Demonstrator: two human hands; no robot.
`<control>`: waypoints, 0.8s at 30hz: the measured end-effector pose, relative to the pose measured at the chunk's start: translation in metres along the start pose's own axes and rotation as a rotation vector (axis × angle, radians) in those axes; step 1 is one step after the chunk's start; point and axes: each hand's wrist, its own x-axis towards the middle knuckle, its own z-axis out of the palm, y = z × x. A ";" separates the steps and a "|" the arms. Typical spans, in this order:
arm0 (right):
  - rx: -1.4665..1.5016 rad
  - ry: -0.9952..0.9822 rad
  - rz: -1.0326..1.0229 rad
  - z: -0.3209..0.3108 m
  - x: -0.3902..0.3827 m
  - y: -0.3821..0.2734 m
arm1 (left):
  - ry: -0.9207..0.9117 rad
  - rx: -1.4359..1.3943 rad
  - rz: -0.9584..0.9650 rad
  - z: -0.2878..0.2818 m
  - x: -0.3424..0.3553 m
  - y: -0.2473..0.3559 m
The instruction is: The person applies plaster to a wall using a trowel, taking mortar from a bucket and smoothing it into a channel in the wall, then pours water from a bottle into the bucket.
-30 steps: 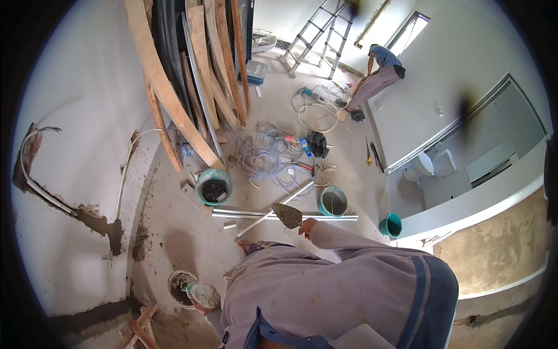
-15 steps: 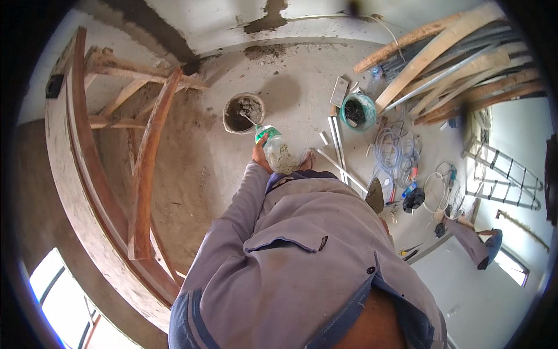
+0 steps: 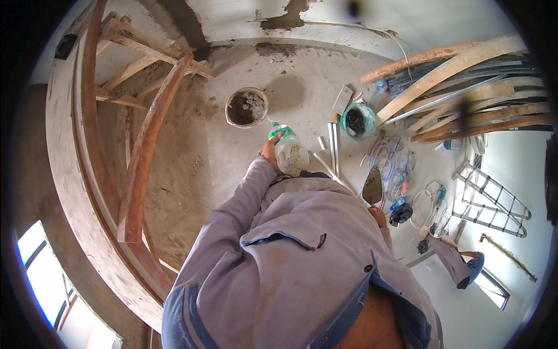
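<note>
My left hand (image 3: 270, 152) is wrapped round a clear plastic bottle (image 3: 292, 157) with a green label, smeared with grey mortar. The bottle's neck points at a round bucket (image 3: 246, 108) of wet grey mortar, and a little water shows at the bucket's rim. At my right side, my right hand (image 3: 379, 216) grips a pointing trowel (image 3: 372, 187) with its mortar-stained blade up. Part of that hand is hidden by my shirt.
A teal bucket (image 3: 358, 122) with dark contents stands right of the mortar bucket. Planks and pipes (image 3: 459, 87) lie stacked at far right. Hoses and cables (image 3: 389, 160) tangle on the floor near a ladder (image 3: 493, 200). A timber frame (image 3: 152, 151) rises at left.
The bottle has swung a little right and the thin stream into the bucket has shrunk. My right hand and the trowel have come further into view.
</note>
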 end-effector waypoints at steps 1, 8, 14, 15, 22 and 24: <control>-0.003 -0.008 -0.010 0.001 0.001 -0.001 | -0.019 -0.022 -0.008 -0.007 0.004 -0.001; -0.375 -0.050 -0.067 -0.007 0.011 0.052 | -0.063 -0.134 -0.001 -0.063 0.030 -0.001; -0.809 -0.051 -0.118 -0.025 0.029 0.124 | -0.090 -0.130 0.033 -0.033 0.014 -0.005; -0.803 -0.065 -0.133 -0.023 0.034 0.121 | -0.050 -0.113 0.082 -0.031 0.006 -0.005; -0.772 -0.121 -0.195 -0.019 0.051 0.109 | -0.099 -0.144 0.136 -0.037 -0.007 0.001; -0.670 -0.123 -0.129 -0.019 0.056 0.112 | -0.122 -0.155 0.145 -0.043 -0.003 0.004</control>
